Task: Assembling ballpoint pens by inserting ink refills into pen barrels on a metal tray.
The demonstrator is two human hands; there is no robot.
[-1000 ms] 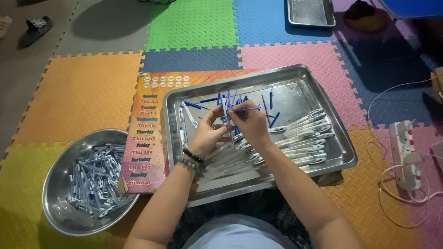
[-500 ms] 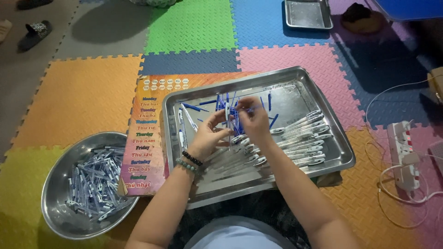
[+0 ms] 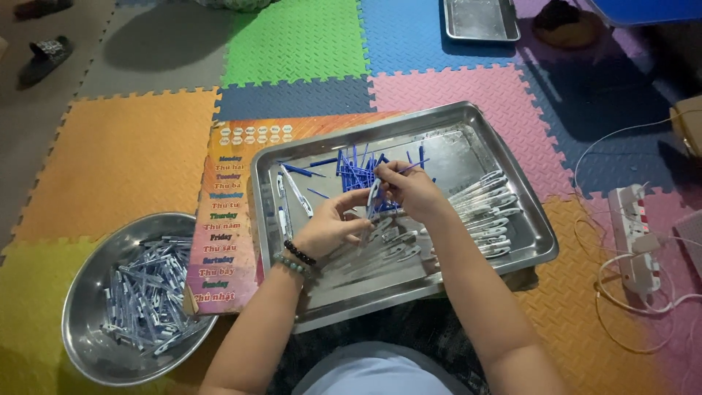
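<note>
A large steel tray (image 3: pixel 512 256) lies on the foam mats in front of me. It holds a heap of thin blue refills (image 3: pixel 356 170) at the back and rows of clear pen barrels (image 3: pixel 488 206) at the right and front. My left hand (image 3: pixel 330 224) and my right hand (image 3: pixel 404 187) meet over the tray's middle. Together they hold one clear pen barrel (image 3: pixel 374 202) upright between the fingertips, and my right hand also pinches a thin blue refill (image 3: pixel 412 167). Beaded bracelets circle my left wrist.
A round steel bowl (image 3: pixel 86 350) with several finished pens sits at the lower left. A printed orange board (image 3: pixel 227 219) lies under the tray's left side. A white power strip (image 3: pixel 638 234) with cables is at the right. A smaller steel tray (image 3: pixel 480 20) sits at the far back.
My hands stayed over the tray's middle. The blue refill in my right hand has swung from pointing right to pointing up and right, and the clear barrel now stands upright between both hands.
</note>
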